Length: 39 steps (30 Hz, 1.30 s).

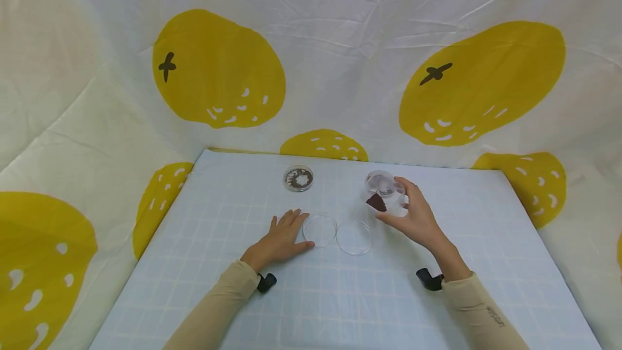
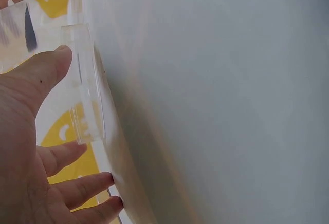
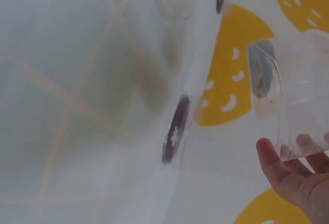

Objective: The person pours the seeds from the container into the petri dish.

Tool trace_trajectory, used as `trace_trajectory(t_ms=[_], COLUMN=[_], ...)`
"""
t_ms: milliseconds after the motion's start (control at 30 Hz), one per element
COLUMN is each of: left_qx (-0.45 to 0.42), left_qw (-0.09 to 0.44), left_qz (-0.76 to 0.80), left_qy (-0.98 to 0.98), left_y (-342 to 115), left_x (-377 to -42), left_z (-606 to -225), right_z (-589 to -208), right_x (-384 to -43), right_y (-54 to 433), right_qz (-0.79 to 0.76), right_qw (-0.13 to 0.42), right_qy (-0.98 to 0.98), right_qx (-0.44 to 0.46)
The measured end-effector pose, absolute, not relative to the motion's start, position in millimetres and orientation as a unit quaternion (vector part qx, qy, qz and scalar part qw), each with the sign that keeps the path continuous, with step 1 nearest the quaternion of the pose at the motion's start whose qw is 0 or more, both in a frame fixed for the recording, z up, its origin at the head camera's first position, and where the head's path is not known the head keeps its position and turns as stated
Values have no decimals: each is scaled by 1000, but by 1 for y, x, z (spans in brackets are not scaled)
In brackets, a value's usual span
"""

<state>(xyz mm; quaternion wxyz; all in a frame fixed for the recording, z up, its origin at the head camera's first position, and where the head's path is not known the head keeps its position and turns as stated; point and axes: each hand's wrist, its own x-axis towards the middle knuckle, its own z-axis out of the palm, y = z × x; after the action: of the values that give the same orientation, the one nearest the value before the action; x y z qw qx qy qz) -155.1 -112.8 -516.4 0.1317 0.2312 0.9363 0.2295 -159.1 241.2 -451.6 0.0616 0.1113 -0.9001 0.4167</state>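
My right hand (image 1: 413, 215) grips a tilted clear plastic container (image 3: 303, 95) above the table. A dark brown patch shows on or inside the container; I cannot tell which. Just beyond it lies a round clear dish (image 1: 376, 178) with dark and white contents, partly seen through the container. My left hand (image 1: 282, 239) rests on the table with fingers spread. Its thumb (image 2: 49, 67) and index finger lie against the rim of an empty clear dish (image 2: 82, 80). A second clear round dish or lid (image 1: 353, 253) lies right beside that one.
Another round dish (image 1: 298, 178) with dark and white contents stands near the table's back edge, left of centre. A pale checked cloth covers the table (image 1: 316, 307). Behind it hangs a white curtain (image 1: 340, 80) with yellow fruit prints.
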Motion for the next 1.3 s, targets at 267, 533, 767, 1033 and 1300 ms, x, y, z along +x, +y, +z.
trace_trajectory(t_ms=[267, 533, 767, 1033, 1300], left_qx=[233, 233, 234, 233, 230], left_qw=[128, 127, 126, 126, 130], left_qz=[228, 227, 226, 219, 218], left_qy=[937, 937, 937, 939, 939], left_y=[-113, -113, -114, -114, -114], left_x=[-155, -155, -155, -156, -156], left_z=[-516, -517, -517, -520, -518], right_z=[-457, -460, -461, -460, -463], right_x=[-161, -163, -163, -161, -162], right_y=[224, 209, 198, 190, 183], right_qz=[386, 349, 317, 267, 228], right_qw=[64, 56, 53, 62, 85], right_qy=[-903, -907, -909, -914, -910], right_qx=[174, 230, 265, 299, 334])
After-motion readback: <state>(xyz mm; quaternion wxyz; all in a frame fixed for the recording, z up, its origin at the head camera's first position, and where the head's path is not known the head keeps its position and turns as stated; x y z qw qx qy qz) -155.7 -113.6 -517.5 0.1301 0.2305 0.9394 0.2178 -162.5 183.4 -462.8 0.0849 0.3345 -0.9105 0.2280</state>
